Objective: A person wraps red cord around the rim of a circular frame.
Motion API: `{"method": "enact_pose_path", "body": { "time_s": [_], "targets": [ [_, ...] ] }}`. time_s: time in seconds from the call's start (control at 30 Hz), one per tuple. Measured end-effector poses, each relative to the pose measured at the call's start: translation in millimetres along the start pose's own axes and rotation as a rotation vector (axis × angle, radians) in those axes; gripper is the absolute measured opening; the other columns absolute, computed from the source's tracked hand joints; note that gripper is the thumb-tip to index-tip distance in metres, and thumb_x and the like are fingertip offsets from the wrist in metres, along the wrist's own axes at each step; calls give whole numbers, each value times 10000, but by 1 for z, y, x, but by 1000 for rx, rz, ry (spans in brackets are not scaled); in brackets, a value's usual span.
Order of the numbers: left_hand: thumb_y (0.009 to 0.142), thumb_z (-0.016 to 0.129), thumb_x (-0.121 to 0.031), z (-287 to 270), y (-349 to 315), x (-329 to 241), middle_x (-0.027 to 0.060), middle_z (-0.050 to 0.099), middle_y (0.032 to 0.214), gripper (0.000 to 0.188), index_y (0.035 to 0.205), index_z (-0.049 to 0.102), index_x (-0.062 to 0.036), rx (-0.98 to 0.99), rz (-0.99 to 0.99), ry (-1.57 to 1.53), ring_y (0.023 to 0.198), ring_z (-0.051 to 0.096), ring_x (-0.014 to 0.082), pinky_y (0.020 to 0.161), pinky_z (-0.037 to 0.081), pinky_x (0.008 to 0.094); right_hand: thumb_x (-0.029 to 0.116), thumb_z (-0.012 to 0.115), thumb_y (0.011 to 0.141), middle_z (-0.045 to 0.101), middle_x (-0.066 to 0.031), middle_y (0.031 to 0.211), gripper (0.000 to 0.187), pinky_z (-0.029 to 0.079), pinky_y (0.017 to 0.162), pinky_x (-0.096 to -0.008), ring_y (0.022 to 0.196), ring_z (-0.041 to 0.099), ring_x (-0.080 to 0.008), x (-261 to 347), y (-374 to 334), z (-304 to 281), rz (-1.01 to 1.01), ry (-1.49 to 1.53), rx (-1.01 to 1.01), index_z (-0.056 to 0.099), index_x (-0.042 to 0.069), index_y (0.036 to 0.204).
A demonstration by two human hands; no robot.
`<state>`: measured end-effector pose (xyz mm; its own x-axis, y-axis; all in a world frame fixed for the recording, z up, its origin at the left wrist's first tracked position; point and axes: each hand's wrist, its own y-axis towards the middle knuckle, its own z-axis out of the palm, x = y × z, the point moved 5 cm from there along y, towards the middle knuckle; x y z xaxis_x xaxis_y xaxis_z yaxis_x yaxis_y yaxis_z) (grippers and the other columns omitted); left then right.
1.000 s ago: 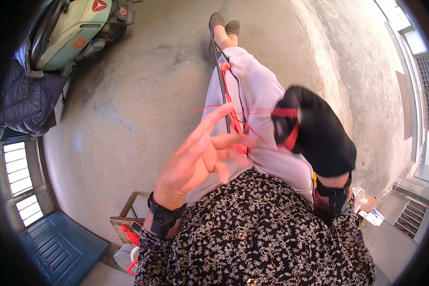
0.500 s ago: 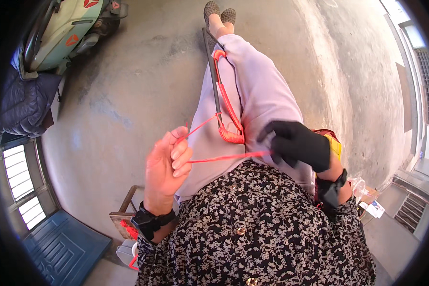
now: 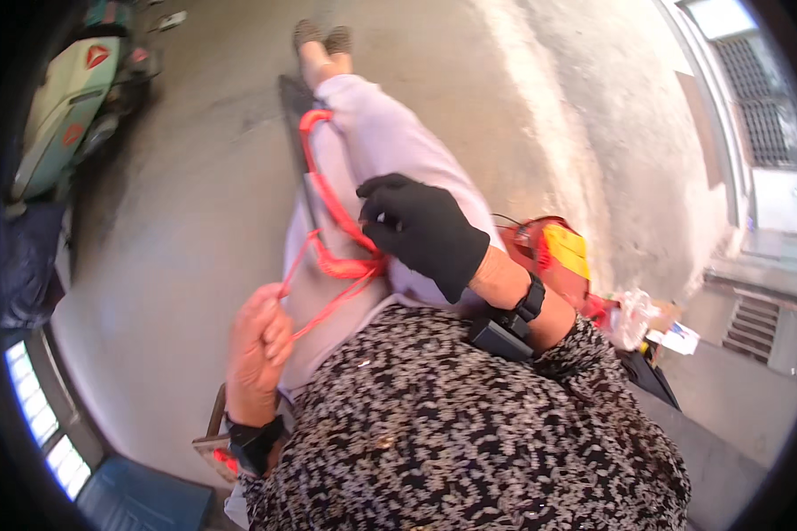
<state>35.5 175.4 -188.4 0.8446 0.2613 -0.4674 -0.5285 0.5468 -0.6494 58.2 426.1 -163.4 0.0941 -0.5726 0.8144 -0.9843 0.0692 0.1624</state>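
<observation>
A thin dark metal frame lies along my legs, partly wrapped in red cord point(image 3: 329, 199). My bare left hand point(image 3: 259, 341) pinches the cord low on the left, beside my thigh. One strand slopes from it up to the dark bar, and others run to the wrapped corner point(image 3: 341, 265). My right hand point(image 3: 429, 234), in a black glove, is over the right side of the wrapping. Its fingers are curled in a pinch near the cord; the fingertips are partly hidden and blurred.
A red and yellow bag point(image 3: 558, 252) stands right of my legs, with a clear plastic bag point(image 3: 633, 319) near it. A pale scooter point(image 3: 71, 106) is parked at the upper left. Low on the left are a blue panel point(image 3: 142, 496) and a small wooden piece point(image 3: 212, 442).
My right hand has moved left, from drawing the cord out sideways to above the wrapped frame. The strands that were stretched across now run up to the wrapped corner. The whole view has shifted.
</observation>
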Motion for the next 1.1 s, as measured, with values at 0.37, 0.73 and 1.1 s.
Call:
{"method": "enact_pose_path", "body": {
  "time_s": [0.37, 0.73, 1.1],
  "targets": [
    [975, 505, -175, -5, 13, -9, -32, 364, 553, 179, 1013, 555, -8, 79, 6, 152, 394, 325, 34, 307, 280, 170, 168, 669, 796, 688, -106, 898, 214, 526, 678, -362, 788, 678, -274, -135, -229, -170, 768, -763, -381, 631, 100, 995],
    [966, 526, -184, -5, 6, -15, -37, 368, 542, 172, 993, 557, -17, 48, 34, 250, 393, 324, 33, 308, 270, 166, 263, 619, 798, 679, -147, 902, 195, 514, 739, -425, 853, 647, -346, -177, -219, -163, 899, -752, -291, 668, 139, 941],
    [976, 494, -170, 14, -11, -21, -25, 377, 544, 162, 997, 531, -14, 107, 4, 168, 403, 337, 51, 321, 283, 187, 15, 664, 788, 686, -59, 872, 249, 517, 711, -254, 780, 627, -88, -46, -83, -104, 517, 125, -251, 656, 12, 1037]
  ]
}}
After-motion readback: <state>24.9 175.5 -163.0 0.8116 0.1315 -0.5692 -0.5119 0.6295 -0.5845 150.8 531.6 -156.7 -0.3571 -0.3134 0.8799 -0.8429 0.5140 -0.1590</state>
